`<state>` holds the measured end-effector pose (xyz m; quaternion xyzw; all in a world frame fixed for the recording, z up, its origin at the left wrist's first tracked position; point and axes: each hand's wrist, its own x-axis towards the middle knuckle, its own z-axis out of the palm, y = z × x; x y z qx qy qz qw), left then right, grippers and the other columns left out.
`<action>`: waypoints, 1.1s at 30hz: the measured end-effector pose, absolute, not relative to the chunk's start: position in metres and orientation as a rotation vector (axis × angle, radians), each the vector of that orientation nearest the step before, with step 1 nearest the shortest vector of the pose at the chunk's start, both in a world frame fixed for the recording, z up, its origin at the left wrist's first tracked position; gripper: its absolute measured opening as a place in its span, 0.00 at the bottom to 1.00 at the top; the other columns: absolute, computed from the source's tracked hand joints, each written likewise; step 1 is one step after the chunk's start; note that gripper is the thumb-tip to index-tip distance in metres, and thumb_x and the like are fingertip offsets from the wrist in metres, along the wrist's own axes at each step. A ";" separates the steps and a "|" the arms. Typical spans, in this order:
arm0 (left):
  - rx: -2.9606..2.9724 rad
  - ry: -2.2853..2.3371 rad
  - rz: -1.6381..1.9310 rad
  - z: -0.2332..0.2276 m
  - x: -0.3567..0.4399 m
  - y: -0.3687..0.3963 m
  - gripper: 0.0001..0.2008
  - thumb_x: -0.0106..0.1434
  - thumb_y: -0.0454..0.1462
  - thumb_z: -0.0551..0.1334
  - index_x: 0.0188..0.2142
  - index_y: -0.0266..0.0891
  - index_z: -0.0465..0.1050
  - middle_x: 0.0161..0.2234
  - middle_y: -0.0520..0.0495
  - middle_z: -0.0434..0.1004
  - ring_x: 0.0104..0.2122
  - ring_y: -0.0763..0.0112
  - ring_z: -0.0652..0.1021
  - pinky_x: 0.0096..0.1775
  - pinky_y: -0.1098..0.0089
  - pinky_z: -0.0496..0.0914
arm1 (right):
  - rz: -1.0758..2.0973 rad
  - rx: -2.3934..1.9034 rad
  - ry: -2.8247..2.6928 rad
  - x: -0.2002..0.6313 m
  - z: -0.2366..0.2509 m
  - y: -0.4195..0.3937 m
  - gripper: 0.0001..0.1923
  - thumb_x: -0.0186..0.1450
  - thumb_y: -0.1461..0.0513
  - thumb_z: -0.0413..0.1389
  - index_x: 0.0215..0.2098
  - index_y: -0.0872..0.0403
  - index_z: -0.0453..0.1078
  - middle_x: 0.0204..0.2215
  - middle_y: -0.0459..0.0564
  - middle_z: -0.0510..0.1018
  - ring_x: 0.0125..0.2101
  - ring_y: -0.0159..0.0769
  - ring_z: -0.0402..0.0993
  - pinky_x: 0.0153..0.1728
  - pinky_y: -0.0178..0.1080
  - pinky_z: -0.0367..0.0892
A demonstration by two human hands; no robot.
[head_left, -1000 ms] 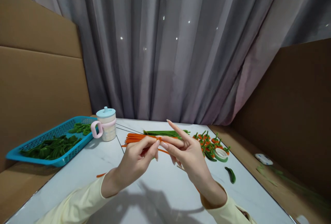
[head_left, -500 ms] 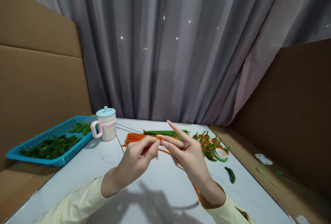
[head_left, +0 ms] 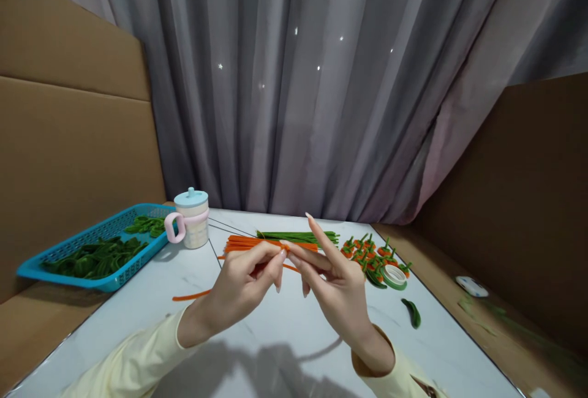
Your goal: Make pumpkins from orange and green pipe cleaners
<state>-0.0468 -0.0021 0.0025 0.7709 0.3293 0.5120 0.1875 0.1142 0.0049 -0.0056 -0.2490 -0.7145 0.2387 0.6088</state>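
An orange pipe cleaner (head_left: 285, 247) is pinched between the fingertips of both hands above the middle of the table; its coiled part is small and mostly covered. My left hand (head_left: 243, 285) grips it between thumb and forefinger. My right hand (head_left: 340, 294) meets it from the other side, thumb and a finger closed on it, one finger pointing up. An orange strand (head_left: 190, 296) sticks out left behind my left wrist; where it joins is hidden. Behind the hands lie a bundle of orange pipe cleaners (head_left: 239, 243) and a bundle of green pipe cleaners (head_left: 324, 237).
Several small orange-and-green pipe cleaner pieces (head_left: 367, 250) sit at the right, near tape rolls (head_left: 394, 275) and a green leaf-shaped piece (head_left: 412, 313). To the left stand a lidded cup (head_left: 195, 226) and a blue basket (head_left: 110, 281) holding green pieces. Cardboard walls (head_left: 73, 141) flank the table.
The long orange end that hung below my right wrist no longer shows there; an orange strand now points left behind my left wrist. Both hands keep their pinch. The view shifts slightly.
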 end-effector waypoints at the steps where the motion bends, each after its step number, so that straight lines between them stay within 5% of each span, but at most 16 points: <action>1: 2.175 0.920 1.445 0.003 -0.047 -0.002 0.13 0.68 0.35 0.53 0.27 0.36 0.66 0.18 0.55 0.67 0.17 0.82 0.62 0.20 0.78 0.57 | 0.459 -0.549 -1.675 0.114 -0.007 0.005 0.32 0.65 0.69 0.54 0.63 0.39 0.55 0.37 0.43 0.82 0.14 0.22 0.64 0.18 0.27 0.69; 10: 2.175 0.946 1.396 0.003 -0.049 -0.005 0.14 0.68 0.36 0.52 0.25 0.36 0.65 0.18 0.55 0.67 0.17 0.81 0.61 0.20 0.78 0.57 | -0.174 -0.411 -1.805 0.117 -0.010 0.012 0.35 0.65 0.73 0.52 0.66 0.46 0.49 0.42 0.49 0.80 0.23 0.28 0.76 0.28 0.30 0.73; 16: 2.198 0.987 1.348 0.009 -0.047 -0.004 0.14 0.68 0.35 0.52 0.26 0.37 0.66 0.20 0.56 0.68 0.17 0.82 0.61 0.21 0.78 0.58 | -0.010 -0.461 -1.782 0.115 -0.011 0.012 0.37 0.65 0.72 0.53 0.67 0.45 0.46 0.42 0.47 0.80 0.22 0.27 0.75 0.29 0.30 0.75; 25: 2.238 0.962 1.402 0.008 -0.047 -0.004 0.10 0.68 0.34 0.51 0.33 0.36 0.68 0.23 0.54 0.71 0.19 0.80 0.66 0.23 0.78 0.61 | 0.404 -0.617 -1.680 0.112 -0.006 0.006 0.37 0.65 0.69 0.53 0.67 0.45 0.45 0.42 0.46 0.80 0.18 0.26 0.73 0.20 0.29 0.74; 33: 2.192 1.016 1.407 0.003 -0.047 -0.002 0.10 0.68 0.36 0.52 0.33 0.36 0.69 0.20 0.55 0.69 0.17 0.81 0.62 0.20 0.79 0.58 | 0.119 -0.569 -1.752 0.113 -0.010 0.008 0.38 0.65 0.71 0.53 0.67 0.43 0.44 0.40 0.45 0.81 0.19 0.27 0.75 0.23 0.29 0.74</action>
